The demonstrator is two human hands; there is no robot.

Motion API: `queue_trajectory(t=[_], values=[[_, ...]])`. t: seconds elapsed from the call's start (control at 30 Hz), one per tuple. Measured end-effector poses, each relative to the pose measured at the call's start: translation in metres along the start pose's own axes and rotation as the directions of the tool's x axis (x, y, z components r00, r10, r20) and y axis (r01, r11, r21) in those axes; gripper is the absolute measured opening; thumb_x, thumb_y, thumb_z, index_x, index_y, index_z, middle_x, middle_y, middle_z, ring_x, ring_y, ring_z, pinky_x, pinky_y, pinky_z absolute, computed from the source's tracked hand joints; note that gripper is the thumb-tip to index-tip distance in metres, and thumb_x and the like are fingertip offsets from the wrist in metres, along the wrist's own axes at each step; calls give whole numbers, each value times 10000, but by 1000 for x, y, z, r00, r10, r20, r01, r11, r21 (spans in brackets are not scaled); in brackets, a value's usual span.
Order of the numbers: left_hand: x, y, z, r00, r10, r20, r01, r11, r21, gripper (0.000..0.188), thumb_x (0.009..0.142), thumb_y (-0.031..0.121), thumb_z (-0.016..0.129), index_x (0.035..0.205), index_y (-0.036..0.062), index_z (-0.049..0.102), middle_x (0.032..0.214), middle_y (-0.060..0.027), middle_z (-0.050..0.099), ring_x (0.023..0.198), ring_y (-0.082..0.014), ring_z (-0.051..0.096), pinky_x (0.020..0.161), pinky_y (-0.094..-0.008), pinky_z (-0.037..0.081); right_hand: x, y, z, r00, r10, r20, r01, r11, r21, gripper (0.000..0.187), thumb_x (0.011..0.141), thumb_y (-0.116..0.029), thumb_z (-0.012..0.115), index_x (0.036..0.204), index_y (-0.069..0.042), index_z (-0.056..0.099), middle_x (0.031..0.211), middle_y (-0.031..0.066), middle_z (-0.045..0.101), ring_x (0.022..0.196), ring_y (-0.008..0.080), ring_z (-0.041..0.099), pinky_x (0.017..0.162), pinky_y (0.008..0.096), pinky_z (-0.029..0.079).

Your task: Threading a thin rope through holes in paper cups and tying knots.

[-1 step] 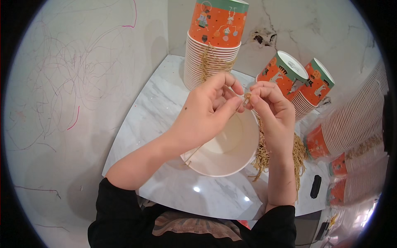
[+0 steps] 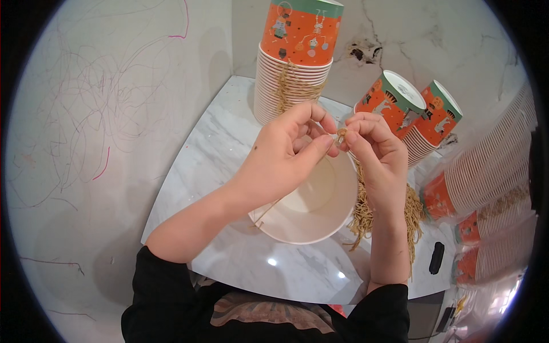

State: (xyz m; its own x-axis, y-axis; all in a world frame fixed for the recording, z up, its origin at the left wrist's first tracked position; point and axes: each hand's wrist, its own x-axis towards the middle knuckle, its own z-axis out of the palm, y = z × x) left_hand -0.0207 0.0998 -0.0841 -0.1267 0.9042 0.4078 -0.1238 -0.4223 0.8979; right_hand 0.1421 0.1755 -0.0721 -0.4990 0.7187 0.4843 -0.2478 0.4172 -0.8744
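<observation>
A white-lined paper bucket (image 2: 311, 220) stands on the table in front of me, its open mouth facing up. At its near left rim a strand of tan twine (image 2: 261, 224) passes through the wall and runs up under my left wrist. Above the bucket's far side, my right hand (image 2: 378, 150) pinches a small loop of tan twine (image 2: 341, 136) between thumb and fingers. My left hand (image 2: 293, 140) meets it there, thumb and fingertips closed on the twine's end. The fingers partly hide how the twine is looped.
A bundle of cut twine (image 2: 362, 214) lies right of the bucket. A tall stack of orange buckets (image 2: 294, 86), with twine draped on it, stands behind. Shorter stacks (image 2: 389, 103) are at the back right, bagged bucket stacks (image 2: 486, 177) at far right. A black object (image 2: 437, 258) lies near them.
</observation>
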Motion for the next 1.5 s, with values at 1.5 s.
queue_trajectory(t=[1.5], values=[[-6, 6, -5, 992, -106, 62, 100, 990, 96, 99, 999, 97, 553, 914, 68, 513, 809, 41, 538, 734, -14, 494, 621, -190, 387, 2, -14, -16, 944, -191, 268, 307, 802, -512, 86, 848, 27, 697, 918, 42, 650, 1007, 106, 619, 902, 210, 628, 775, 314, 506]])
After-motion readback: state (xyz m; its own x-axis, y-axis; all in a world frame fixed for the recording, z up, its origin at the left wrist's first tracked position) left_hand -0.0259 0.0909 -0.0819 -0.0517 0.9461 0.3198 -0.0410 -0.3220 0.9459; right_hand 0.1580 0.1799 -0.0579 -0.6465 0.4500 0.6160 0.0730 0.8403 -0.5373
